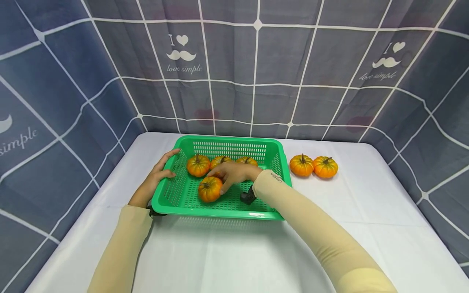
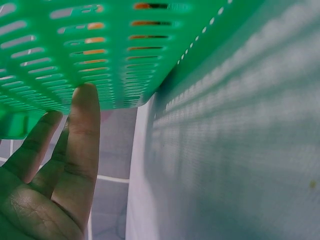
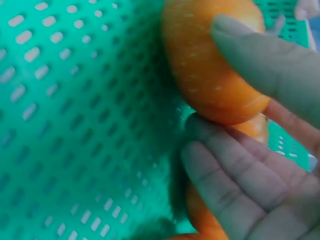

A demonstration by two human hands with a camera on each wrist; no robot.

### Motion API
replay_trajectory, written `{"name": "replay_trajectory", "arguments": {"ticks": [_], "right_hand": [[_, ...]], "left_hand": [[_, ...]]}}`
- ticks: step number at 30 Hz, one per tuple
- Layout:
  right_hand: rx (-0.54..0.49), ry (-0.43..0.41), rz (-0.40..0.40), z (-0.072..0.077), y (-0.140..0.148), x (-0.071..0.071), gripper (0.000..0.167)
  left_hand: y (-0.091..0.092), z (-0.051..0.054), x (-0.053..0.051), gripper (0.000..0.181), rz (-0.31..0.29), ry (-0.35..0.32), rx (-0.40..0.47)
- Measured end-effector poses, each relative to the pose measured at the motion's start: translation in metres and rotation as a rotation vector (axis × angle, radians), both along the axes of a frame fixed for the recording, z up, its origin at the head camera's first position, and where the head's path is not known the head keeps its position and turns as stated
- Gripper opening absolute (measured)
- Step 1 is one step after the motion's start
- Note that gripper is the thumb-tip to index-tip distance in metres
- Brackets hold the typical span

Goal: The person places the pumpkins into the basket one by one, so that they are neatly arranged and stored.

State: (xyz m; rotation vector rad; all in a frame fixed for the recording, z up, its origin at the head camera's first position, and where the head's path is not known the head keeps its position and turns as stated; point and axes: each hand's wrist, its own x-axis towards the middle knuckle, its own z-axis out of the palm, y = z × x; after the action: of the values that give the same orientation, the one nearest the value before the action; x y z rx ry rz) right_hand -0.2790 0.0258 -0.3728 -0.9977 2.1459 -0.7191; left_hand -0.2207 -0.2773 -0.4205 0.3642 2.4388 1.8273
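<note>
A green basket (image 1: 220,212) stands on the white table, with three orange pumpkins along its back, the leftmost one (image 1: 198,165) fully visible. My right hand (image 1: 231,174) reaches in and holds another pumpkin (image 1: 210,189) near the front left; in the right wrist view the thumb lies on this pumpkin (image 3: 215,65) and the fingers (image 3: 240,175) are against its lower side. My left hand (image 1: 155,179) grips the basket's left side, thumb over the rim. In the left wrist view, fingers of the left hand (image 2: 55,175) touch the slotted outer wall (image 2: 115,65).
Two more pumpkins, one (image 1: 302,165) beside the other (image 1: 325,167), sit on the table (image 1: 366,195) just right of the basket. A grey curtain (image 1: 234,53) with white grid lines surrounds the table at the back and sides.
</note>
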Motion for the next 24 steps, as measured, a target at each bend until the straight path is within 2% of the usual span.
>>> {"name": "replay_trajectory", "arguments": {"ticks": [9, 15, 24], "right_hand": [[-0.030, 0.075, -0.041, -0.009, -0.013, 0.006, 0.072], [0.006, 0.125, -0.082, -0.011, -0.025, 0.009, 0.074], [0.006, 0.146, -0.072, -0.015, -0.041, 0.009, 0.076]], "left_hand": [[0.000, -0.001, 0.000, 0.089, 0.001, -0.013, 0.000], [0.000, -0.002, 0.000, 0.089, -0.002, -0.015, 0.015], [0.000, -0.001, 0.000, 0.090, 0.005, -0.019, 0.001]]}}
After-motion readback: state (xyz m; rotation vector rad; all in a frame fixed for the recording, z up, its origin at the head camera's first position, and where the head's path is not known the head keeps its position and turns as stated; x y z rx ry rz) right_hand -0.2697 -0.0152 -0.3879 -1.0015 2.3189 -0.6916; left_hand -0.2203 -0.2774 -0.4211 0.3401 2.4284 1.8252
